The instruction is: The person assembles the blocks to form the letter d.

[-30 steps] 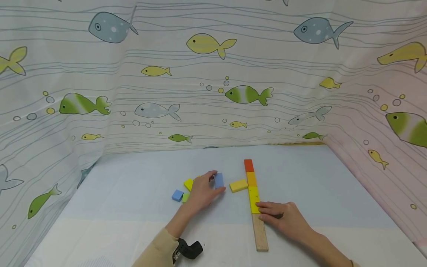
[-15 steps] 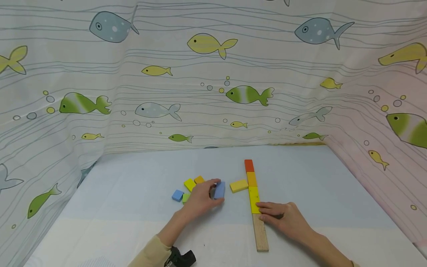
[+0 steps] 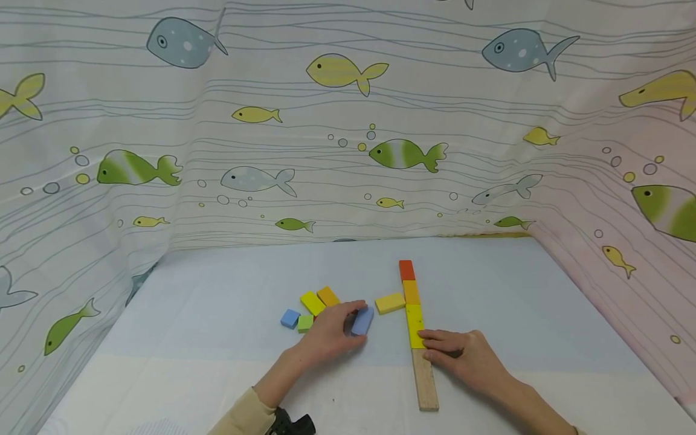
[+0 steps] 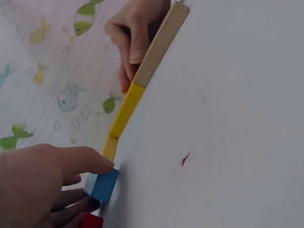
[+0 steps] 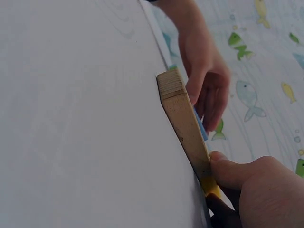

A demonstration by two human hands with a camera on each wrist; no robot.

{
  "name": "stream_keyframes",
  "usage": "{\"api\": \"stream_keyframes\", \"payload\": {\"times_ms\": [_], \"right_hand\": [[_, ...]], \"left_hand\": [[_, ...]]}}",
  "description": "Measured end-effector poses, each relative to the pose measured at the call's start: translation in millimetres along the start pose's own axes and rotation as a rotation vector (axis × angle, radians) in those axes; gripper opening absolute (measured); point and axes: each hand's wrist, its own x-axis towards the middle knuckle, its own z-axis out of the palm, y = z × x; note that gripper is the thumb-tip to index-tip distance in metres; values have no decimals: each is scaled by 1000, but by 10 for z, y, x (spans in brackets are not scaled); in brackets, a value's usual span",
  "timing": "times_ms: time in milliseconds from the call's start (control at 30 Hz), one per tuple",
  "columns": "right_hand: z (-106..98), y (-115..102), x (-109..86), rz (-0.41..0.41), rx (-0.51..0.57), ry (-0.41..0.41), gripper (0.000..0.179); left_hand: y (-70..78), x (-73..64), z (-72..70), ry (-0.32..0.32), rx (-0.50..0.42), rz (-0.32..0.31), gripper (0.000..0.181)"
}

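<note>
In the head view my left hand [image 3: 328, 332] grips a blue block [image 3: 363, 321] between thumb and fingers, left of a straight row of blocks. The left wrist view shows the thumb at one edge of that block and fingers behind it. My right hand [image 3: 470, 359] rests its fingertips along the row's right side, at the joint of a bright yellow block [image 3: 414, 320] and a long plain wooden block [image 3: 425, 380]. Farther up, the row continues with an orange block [image 3: 411, 292] and a red-orange block [image 3: 406, 270]. A pale yellow block [image 3: 389, 303] lies crosswise, its right end at the row.
Left of my left hand lie a small blue block [image 3: 290, 318], a green block [image 3: 305, 324], a yellow block [image 3: 312, 303] and an orange block [image 3: 328, 296]. Partly hidden by that hand is a red block [image 4: 91, 221]. Fish-print cloth [image 3: 326, 163] hangs around the table [image 3: 489, 290].
My left hand has drawn the blue block toward me and slightly right, turning it a little. More of the loose blocks behind it show now. My right hand has stayed at the row.
</note>
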Motion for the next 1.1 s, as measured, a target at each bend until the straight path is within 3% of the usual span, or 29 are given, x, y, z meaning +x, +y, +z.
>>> {"api": "stream_keyframes", "payload": {"times_ms": [400,800,1100], "right_hand": [[2,7,-2,24,12,1,29],[4,6,7,10,7,6,29],[-5,7,3,-12,7,5,28]], "left_hand": [[-46,-22,-35,-7,-35,5,51],[-100,-29,-26,45,-54,14,44],[-82,-39,-24,84,-80,-18,42]]}}
